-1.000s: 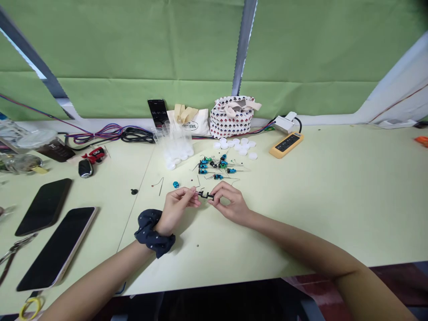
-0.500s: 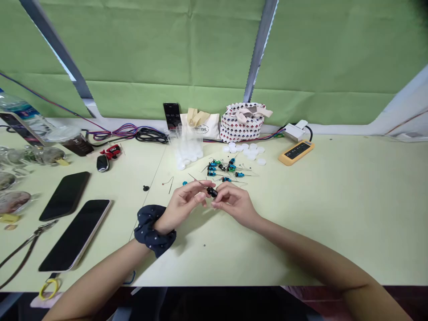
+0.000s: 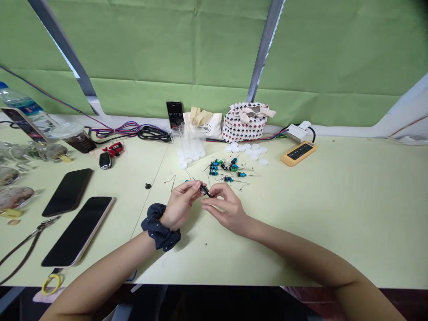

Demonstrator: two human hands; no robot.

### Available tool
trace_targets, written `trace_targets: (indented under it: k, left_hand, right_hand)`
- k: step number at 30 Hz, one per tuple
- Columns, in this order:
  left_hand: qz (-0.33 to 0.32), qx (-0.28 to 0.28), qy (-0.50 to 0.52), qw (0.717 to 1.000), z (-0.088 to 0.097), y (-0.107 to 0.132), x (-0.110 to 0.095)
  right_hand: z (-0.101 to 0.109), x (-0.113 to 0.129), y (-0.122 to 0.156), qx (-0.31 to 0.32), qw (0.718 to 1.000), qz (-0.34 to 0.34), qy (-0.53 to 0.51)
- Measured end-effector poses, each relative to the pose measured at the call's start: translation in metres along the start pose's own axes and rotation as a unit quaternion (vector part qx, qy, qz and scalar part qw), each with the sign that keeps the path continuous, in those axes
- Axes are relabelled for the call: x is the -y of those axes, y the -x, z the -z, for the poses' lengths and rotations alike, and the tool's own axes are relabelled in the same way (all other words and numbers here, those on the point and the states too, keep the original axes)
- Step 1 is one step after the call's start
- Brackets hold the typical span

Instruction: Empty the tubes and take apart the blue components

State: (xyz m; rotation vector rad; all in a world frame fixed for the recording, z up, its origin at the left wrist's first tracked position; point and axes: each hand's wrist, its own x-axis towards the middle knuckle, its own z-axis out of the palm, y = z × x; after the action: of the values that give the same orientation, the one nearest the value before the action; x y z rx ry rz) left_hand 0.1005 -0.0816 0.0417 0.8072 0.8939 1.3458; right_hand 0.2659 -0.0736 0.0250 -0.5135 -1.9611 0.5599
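A small black cylindrical part [image 3: 205, 191] with a thin wire at its upper end is held over the table, tilted down to the right. My left hand [image 3: 182, 198] pinches it between thumb and fingertips. At its lower end is my right hand [image 3: 225, 207], with thumb and fingers apart and a fingertip touching or very close to the part. Just beyond the hands lies a cluster of similar blue, green and black parts [image 3: 214, 167] with thin wires. Loose bent wires [image 3: 172, 182] and a blue piece [image 3: 187, 181], partly hidden, lie beside my left hand.
White round caps [image 3: 254, 157] and clear tubes [image 3: 190, 151] lie farther back. A yellow power strip [image 3: 298, 154] sits at right. To the left are two phones [image 3: 78, 232], a car key [image 3: 105, 161], a cup [image 3: 78, 140] and a black knob-like piece [image 3: 148, 186].
The black part has shifted slightly left and now lies further into my left fingers, its lower end showing. My right thumb and fingers have spread apart. The view has shifted slightly.
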Motion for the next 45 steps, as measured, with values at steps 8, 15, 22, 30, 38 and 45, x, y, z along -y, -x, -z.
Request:
trace_targets:
  k: [8, 15, 22, 30, 38, 45]
  left_hand:
    - [-0.036, 0.001, -0.049, 0.998, -0.001, 0.0, 0.002]
    - [-0.041, 0.008, -0.054, 0.998, -0.001, -0.001, 0.007]
    - [-0.045, 0.006, -0.045, 0.998, 0.001, -0.003, 0.007]
    - [-0.049, -0.01, -0.044, 0.998, 0.003, -0.005, 0.006]
    - [-0.05, 0.001, -0.05, 0.998, 0.003, -0.004, 0.006]
    - [-0.05, -0.009, -0.042, 0.998, 0.001, -0.005, 0.006]
  right_hand:
    - [0.0, -0.001, -0.009, 0.01, 0.739, -0.482, -0.471]
    - [0.002, -0.007, -0.006, -0.038, 0.715, -0.462, -0.524]
    - [0.002, -0.013, -0.005, -0.056, 0.733, -0.449, -0.508]
    - [0.003, -0.014, -0.008, -0.078, 0.724, -0.464, -0.504]
    - [-0.001, -0.017, -0.005, -0.046, 0.737, -0.462, -0.492]
    - [-0.003, -0.02, -0.005, -0.044, 0.715, -0.49, -0.498]
